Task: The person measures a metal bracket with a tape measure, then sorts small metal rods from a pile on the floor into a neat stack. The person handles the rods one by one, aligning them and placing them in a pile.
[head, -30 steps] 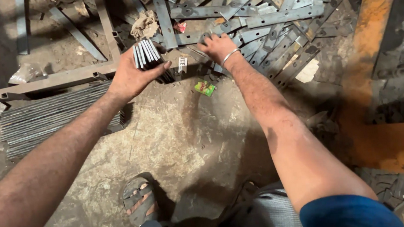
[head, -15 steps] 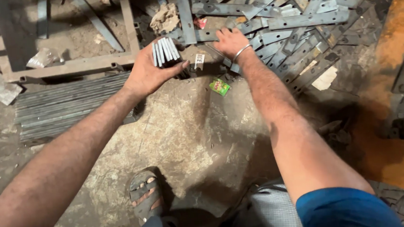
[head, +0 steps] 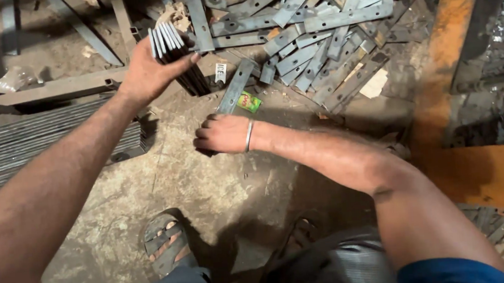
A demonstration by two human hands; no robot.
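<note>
The floor (head: pixel 148 184) is rough, stained concrete filling the middle of the frame. Across the upper right lies a heap of flat grey metal strips (head: pixel 328 41), many with a round hole, crossing one another at all angles. At the left edge sits a ribbed grey stack of thin sheets (head: pixel 45 138), with a long metal bar (head: pixel 41 91) lying above it. An orange-painted beam (head: pixel 453 56) runs down the right side.

The left hand (head: pixel 150 75), in the upper left centre, has its fingers closed around a bundle of strips (head: pixel 168 44) held on edge (their ends fan out above the thumb). The right hand (head: pixel 225 133), wearing a thin bangle, sits at centre with fingers curled down over the near end of a single strip (head: pixel 233 89) lying on the floor; whether it grips it I cannot tell. Just beside that strip lies a small green packet (head: pixel 249 102).
</note>
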